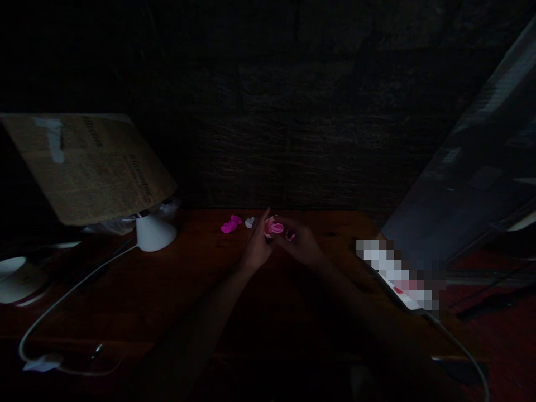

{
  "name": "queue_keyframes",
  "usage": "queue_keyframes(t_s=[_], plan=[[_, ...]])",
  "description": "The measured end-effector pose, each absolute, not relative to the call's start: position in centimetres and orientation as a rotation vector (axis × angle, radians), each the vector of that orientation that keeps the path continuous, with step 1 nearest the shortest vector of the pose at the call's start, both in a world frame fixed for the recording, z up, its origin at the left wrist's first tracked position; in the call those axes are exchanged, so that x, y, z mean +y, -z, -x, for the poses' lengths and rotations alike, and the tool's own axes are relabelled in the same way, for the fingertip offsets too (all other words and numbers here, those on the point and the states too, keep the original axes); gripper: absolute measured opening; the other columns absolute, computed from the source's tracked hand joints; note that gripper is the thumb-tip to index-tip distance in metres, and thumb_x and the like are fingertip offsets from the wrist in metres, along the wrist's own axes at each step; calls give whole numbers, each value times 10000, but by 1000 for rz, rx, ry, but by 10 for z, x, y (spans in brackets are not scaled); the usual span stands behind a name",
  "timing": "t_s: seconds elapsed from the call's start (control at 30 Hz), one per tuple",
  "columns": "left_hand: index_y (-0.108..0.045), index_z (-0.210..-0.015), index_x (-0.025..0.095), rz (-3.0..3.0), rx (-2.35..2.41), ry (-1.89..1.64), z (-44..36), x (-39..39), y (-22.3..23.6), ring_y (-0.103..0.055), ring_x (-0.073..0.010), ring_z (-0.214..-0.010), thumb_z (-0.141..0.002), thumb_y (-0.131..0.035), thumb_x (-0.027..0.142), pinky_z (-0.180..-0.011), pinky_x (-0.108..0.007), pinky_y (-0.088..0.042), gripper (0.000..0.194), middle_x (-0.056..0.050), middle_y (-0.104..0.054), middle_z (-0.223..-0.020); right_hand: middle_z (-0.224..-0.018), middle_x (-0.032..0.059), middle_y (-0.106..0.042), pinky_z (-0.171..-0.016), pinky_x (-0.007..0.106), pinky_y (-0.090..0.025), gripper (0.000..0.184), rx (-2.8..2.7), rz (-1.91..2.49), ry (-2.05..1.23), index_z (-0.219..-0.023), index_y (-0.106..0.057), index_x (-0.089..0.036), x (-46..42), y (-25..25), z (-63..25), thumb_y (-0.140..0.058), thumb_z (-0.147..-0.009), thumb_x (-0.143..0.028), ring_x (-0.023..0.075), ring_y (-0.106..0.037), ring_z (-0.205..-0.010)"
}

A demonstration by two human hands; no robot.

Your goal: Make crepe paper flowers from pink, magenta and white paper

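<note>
Pink rose-shaped piece (276, 228) well right of lamp (98, 167), held between left hand (256, 251) and right hand (305, 242), both narrowed around it. Bright pink lump (231, 224), small white lump (249, 222) on desk (196, 257), also right of lamp.

Newspaper-style lettering is carried by the lampshade (96, 173). The letters "ffection" are printed in bold near its upper edge, running down the slope. Lower on the same shade, a second bold line is set, apparently "Il GreenPrint", though it is poorly lit. The columns of finer print cannot be read.
</note>
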State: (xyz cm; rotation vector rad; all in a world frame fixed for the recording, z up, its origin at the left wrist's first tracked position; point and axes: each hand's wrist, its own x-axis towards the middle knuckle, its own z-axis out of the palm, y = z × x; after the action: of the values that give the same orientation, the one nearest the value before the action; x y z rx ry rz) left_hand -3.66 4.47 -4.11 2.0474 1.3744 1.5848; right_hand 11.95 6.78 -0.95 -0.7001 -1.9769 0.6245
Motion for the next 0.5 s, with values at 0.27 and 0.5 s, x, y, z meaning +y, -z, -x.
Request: queue_keyframes(t_s=[0.27, 0.5], plan=[[-444, -1337, 186, -1983, 1348, -1607, 34, 45, 38, -598, -259, -1176, -743, -682, 84, -1008, -457, -488, 649, -147, -600, -1281, -999, 90, -689, -693, 333, -522, 285, -1988, 706, -556, -1075, -699, -216, 69, 6, -123, -660, -795, -259, 202, -643, -813], [-498, -1178, 164, -1963, 1366, -1620, 34, 43, 38, -623, -242, -1081, -751, -660, 92, -935, -424, -512, 463, -131, -629, -1175, -1123, 98, -705, -830, 388, -521, 346, -2021, 656, -568, -1144, -671, -219, 65, 4, -121, -678, -808, -301, 242, -653, -985]])
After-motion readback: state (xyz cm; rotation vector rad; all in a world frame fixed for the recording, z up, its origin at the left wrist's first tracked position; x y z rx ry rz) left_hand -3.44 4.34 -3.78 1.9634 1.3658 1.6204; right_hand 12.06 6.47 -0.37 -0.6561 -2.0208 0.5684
